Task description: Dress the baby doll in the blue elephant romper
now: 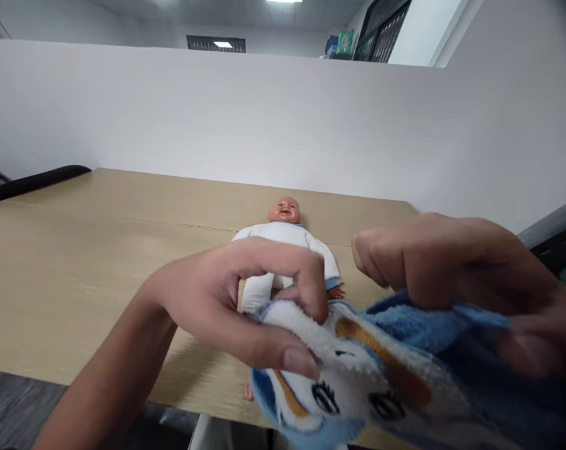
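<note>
Head view: left hand (227, 300) and right hand (456, 269) each pinch the blue fleece garment (405, 375) above the doll (285, 250), which lies undressed of it on the table (77, 262).

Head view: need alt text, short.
Two bare hands, left hand and right hand, grip a fluffy blue and white garment with embroidered eyes close to the camera. Behind it a baby doll in white clothes lies face up on a light wooden table, before a white partition wall.

A doll (283, 247) lies on the table (77, 269), behind both hands holding a cloth (405, 375).
</note>
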Demonstrator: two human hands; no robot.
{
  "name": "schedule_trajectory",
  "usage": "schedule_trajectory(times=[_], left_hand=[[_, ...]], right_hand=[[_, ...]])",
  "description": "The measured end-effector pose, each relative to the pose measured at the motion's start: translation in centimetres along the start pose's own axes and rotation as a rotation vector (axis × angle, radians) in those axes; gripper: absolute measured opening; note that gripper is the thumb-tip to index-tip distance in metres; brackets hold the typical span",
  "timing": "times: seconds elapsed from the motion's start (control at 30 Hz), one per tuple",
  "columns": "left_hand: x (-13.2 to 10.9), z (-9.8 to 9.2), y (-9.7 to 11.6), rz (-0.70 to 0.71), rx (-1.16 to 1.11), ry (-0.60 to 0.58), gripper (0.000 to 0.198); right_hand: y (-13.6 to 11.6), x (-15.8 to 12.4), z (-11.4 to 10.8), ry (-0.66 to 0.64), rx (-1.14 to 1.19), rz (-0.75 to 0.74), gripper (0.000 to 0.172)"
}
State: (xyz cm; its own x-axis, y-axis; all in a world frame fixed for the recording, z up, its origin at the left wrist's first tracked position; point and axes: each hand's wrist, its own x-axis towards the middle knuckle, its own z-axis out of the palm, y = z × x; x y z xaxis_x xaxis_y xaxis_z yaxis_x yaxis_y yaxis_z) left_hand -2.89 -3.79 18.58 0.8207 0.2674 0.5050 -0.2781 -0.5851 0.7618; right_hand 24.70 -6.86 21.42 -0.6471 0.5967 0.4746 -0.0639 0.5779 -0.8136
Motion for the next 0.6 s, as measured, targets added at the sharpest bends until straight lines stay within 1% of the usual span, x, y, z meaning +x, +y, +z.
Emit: schedule_trajectory(times=[0.03, 0.07, 0.1, 0.13, 0.2, 0.27, 0.33, 0.4, 0.47, 0.53, 0.6], left_hand=[[0.5, -0.7, 0.2, -0.011, 0.020, -0.023, 0.030], [0.9, -1.3, 0.4, -0.022, 0.033, -0.037, 0.026], [1.1, -1.8, 0.4, -0.026, 0.038, -0.039, 0.022], [1.2, -2.2, 0.4, -0.029, 0.041, -0.030, 0.018], [1.2, -2.7, 0.1, -0.030, 0.045, 0.033, 0.012], [0.9, -2.8, -0.4, -0.014, 0.032, 0.123, 0.009], [0.7, -2.7, -1.0, 0.002, 0.009, 0.220, 0.011], [0.7, -2.7, -1.4, 0.045, -0.026, 0.311, 0.013], [0.8, -2.8, -1.8, 0.098, -0.032, 0.379, 0.013], [0.8, -3.1, -2.0, 0.125, -0.002, 0.415, 0.012], [0.5, -3.5, -2.2, 0.116, 0.030, 0.407, 0.012]], right_hand=[[0.2, 0.6, -0.4, -0.050, -0.013, 0.015, 0.032], [0.6, 1.2, -0.6, -0.056, -0.014, 0.011, 0.033], [1.1, 1.6, -0.6, -0.008, 0.000, -0.017, 0.034], [1.6, 1.9, -0.5, 0.072, 0.027, -0.060, 0.033], [2.5, 2.4, 0.3, 0.187, 0.092, -0.120, 0.031], [3.2, 2.7, 1.1, 0.222, 0.155, -0.093, 0.036], [3.7, 2.9, 1.5, 0.242, 0.293, -0.082, 0.044], [4.3, 3.0, 1.0, 0.225, 0.464, -0.142, 0.051], [4.8, 3.1, 0.0, 0.160, 0.564, -0.194, 0.055], [5.2, 3.2, -1.2, 0.148, 0.558, -0.162, 0.055], [5.5, 3.2, -2.2, 0.187, 0.487, -0.100, 0.049]])
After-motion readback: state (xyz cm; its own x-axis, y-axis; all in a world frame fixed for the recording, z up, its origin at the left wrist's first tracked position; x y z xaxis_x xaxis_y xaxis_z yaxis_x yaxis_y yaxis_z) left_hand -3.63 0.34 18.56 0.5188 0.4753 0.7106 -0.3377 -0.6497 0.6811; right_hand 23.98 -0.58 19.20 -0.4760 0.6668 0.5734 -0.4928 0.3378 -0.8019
